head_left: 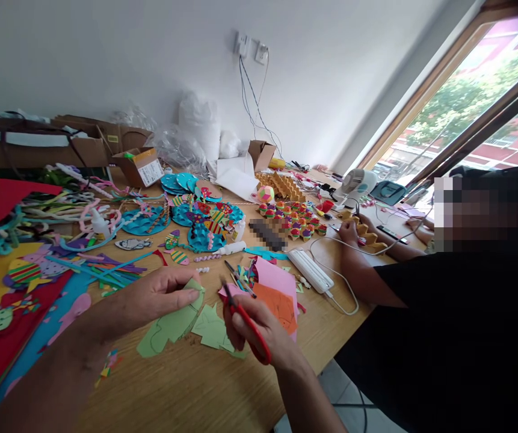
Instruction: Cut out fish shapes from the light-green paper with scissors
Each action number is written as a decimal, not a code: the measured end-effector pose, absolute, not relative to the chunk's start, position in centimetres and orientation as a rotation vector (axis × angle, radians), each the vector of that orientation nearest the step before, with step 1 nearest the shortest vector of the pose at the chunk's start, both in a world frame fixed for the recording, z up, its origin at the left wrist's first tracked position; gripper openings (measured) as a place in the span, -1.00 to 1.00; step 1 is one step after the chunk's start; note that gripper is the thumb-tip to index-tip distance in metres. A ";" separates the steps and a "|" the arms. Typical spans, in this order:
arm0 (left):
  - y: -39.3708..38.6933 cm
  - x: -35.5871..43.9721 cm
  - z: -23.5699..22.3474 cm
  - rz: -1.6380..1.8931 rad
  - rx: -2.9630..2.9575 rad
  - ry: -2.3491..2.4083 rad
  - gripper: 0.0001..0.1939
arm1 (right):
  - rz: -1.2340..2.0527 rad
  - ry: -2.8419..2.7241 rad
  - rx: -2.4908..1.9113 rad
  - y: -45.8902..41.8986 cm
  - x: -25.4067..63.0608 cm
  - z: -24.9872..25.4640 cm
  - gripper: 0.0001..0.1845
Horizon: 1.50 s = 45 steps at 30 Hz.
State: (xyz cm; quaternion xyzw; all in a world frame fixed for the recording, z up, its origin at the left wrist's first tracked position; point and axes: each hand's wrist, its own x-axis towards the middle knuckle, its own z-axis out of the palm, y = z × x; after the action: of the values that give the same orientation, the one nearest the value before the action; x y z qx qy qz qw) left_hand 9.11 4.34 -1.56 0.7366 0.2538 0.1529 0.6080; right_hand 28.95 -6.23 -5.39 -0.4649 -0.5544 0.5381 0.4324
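Note:
My left hand [166,294] pinches a sheet of green craft paper [171,328] between thumb and fingers; drawn outlines run across it. In my right hand [259,328] is a pair of red-handled scissors [252,331], its dark blades pointing up and away, apart from the green sheet. Cut green paper pieces [213,328] lie on the table between my hands. Just beyond my right hand, an orange sheet [275,305] with a pencil drawing rests on pink paper [281,279]. A pen [240,278] lies near the scissor tips.
To the right, a co-worker in a black top [457,325] handles a yellow carton strip [371,240]. A white power strip [310,270] and its cable lie between us. Coloured foam sheets [55,313], blue decorated plates [211,231] and pipe cleaners [55,207] cover the left and back.

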 end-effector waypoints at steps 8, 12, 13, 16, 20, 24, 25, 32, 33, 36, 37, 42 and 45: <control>4.7 9.4 -2.6 0.288 1.883 0.587 -0.70 | 1.080 -1.416 -1.265 -4.2 28.0 -2.2 -0.70; 4.9 9.5 -3.1 0.266 1.947 0.546 -0.73 | 1.063 -1.605 -1.332 -3.5 27.4 -1.3 -0.82; 5.0 9.4 -3.1 0.246 1.945 0.536 -0.72 | 1.071 -1.628 -1.335 -3.4 27.3 -1.3 -0.84; 5.0 9.1 -2.6 0.258 1.865 0.580 -0.69 | 1.086 -1.544 -1.287 -3.2 27.2 -1.2 -0.84; 4.9 8.8 -1.6 0.579 1.468 0.692 -0.55 | 0.927 -1.144 -1.245 -2.9 27.2 -1.2 -0.82; 4.6 9.6 -1.7 0.954 1.148 0.661 -0.59 | 0.735 -0.901 -1.172 -2.6 26.8 -1.6 -0.81; 4.3 10.0 -1.8 0.937 1.183 0.677 -0.63 | 0.724 -0.876 -1.155 -2.5 26.6 -1.7 -0.79; 2.5 11.3 -1.8 0.861 1.453 0.971 -0.73 | 0.823 -0.916 -1.164 -2.3 24.4 -2.0 -0.78; 2.5 11.3 -1.8 0.879 1.451 1.015 -0.72 | 0.834 -0.940 -1.168 -2.4 24.4 -2.0 -0.78; 2.7 10.9 -1.7 0.927 1.462 1.044 -0.65 | 0.850 -1.057 -1.180 -3.3 24.6 -2.1 -0.78; 2.8 10.8 -1.6 0.937 1.474 1.019 -0.63 | 0.888 -1.104 -1.177 -3.7 24.7 -2.2 -0.76; 3.1 10.7 -1.3 0.957 1.387 0.899 -0.67 | 1.281 -1.233 -1.169 -5.7 24.7 -2.4 -0.50; 2.9 10.9 -1.0 0.982 1.233 0.851 -0.79 | 1.430 -1.177 -1.226 -6.0 24.5 -2.7 -0.40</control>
State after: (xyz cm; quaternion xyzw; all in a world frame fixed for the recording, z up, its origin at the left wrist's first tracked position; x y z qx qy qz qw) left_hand 10.91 2.90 -1.00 0.5373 0.3709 0.4279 0.6249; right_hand 24.46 -6.05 -2.74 -0.4944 -0.4749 0.5770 0.4441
